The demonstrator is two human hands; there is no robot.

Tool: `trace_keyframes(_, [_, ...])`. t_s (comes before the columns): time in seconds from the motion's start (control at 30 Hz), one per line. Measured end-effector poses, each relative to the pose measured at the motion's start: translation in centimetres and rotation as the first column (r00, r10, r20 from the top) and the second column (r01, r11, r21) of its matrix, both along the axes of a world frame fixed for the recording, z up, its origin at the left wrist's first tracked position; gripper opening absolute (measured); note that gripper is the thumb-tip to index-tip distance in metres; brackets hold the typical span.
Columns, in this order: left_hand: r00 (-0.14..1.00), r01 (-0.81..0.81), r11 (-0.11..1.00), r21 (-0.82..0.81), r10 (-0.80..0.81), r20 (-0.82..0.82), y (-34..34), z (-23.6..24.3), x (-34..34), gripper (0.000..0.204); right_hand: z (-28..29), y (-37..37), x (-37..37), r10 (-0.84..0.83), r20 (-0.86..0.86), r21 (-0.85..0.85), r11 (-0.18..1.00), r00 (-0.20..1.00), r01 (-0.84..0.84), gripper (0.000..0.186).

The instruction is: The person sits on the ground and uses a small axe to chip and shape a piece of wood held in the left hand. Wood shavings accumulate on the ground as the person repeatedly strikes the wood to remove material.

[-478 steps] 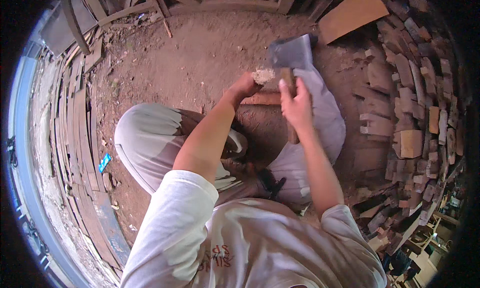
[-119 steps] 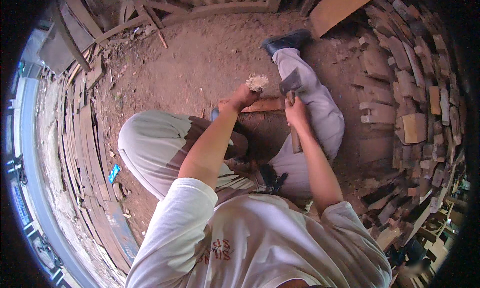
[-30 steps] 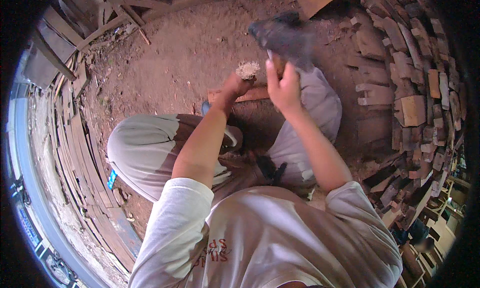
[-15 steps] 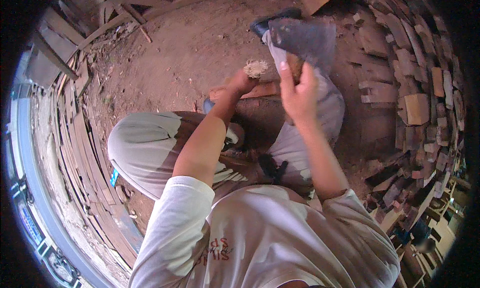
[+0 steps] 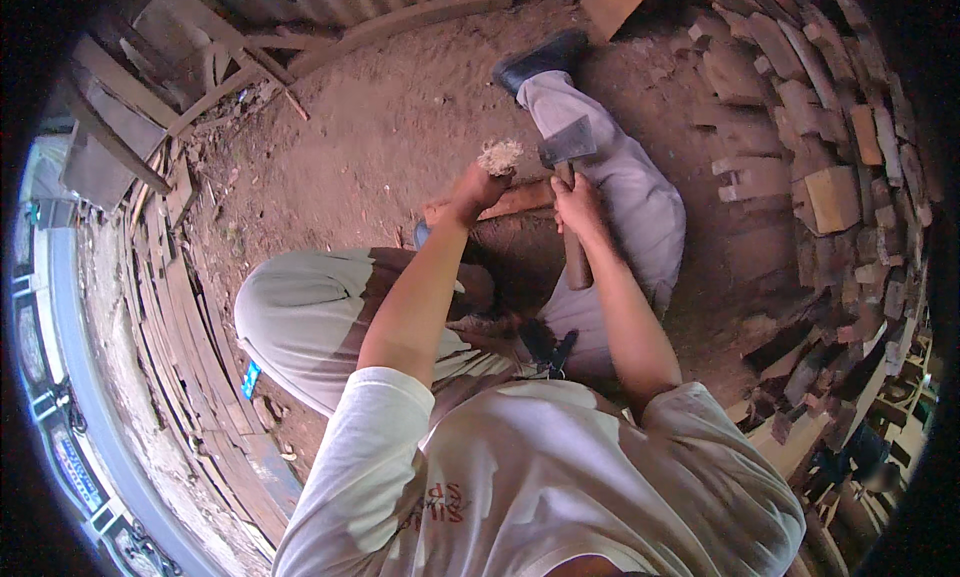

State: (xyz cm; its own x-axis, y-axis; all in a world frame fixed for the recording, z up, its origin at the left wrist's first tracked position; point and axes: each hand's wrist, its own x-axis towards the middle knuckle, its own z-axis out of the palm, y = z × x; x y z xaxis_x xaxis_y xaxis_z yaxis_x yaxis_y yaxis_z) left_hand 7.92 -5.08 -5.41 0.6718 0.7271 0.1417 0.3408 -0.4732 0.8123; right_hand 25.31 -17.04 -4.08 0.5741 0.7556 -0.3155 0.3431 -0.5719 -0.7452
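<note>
My left hand (image 5: 478,192) is closed on a piece with a pale, frayed, fibrous top (image 5: 499,158), held upright; the rest of it is mostly hidden by my fingers. Just behind that hand lies a reddish wooden bar (image 5: 525,199), across the ground between my legs. My right hand (image 5: 578,205) grips the wooden handle (image 5: 577,269) of a hatchet, whose dark metal head (image 5: 566,140) stands to the right of the frayed top, apart from it. Beyond it my right leg (image 5: 645,207) stretches out to a dark boot (image 5: 540,60), while my left leg (image 5: 285,302) is bent.
Stacked wood offcuts (image 5: 830,202) line the right side, with a brown board (image 5: 615,2) at the top. Long planks (image 5: 200,367) lie at the left beside a small blue wrapper (image 5: 248,380). Wooden framing (image 5: 225,42) stands at the back, on the dirt ground (image 5: 360,147).
Half a second ago the hatchet was blurred and larger in view; now it is sharp, lower and farther from me. My left hand has shifted slightly down and left, still holding the frayed piece.
</note>
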Motion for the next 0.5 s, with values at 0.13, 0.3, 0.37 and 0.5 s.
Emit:
trace_keyframes(0.13, [0.998,-0.059,0.998,0.017,0.060,-0.014,0.5,-3.1,-1.8,0.029,4.5,-0.1,-1.8,0.120,-0.041,-0.284,0.951,0.992,-0.127,0.025])
trace_keyframes(0.3, [0.998,-0.007,0.998,-0.061,0.011,0.061,-0.6,0.1,-0.8,0.026,3.7,0.0,-2.3,0.246,-0.008,-0.527,0.823,0.969,-0.213,0.042])
trace_keyframes(0.37, [0.999,0.019,0.999,0.048,-0.017,-0.050,-0.3,1.1,-0.3,0.022,3.7,-0.2,-2.4,0.277,0.004,-0.464,0.852,0.961,-0.243,0.043])
trace_keyframes(0.5, [0.994,0.007,1.000,0.016,-0.005,-0.107,0.0,2.1,0.6,0.019,4.6,-0.5,-2.2,0.300,0.030,-0.273,0.920,0.953,-0.281,0.020])
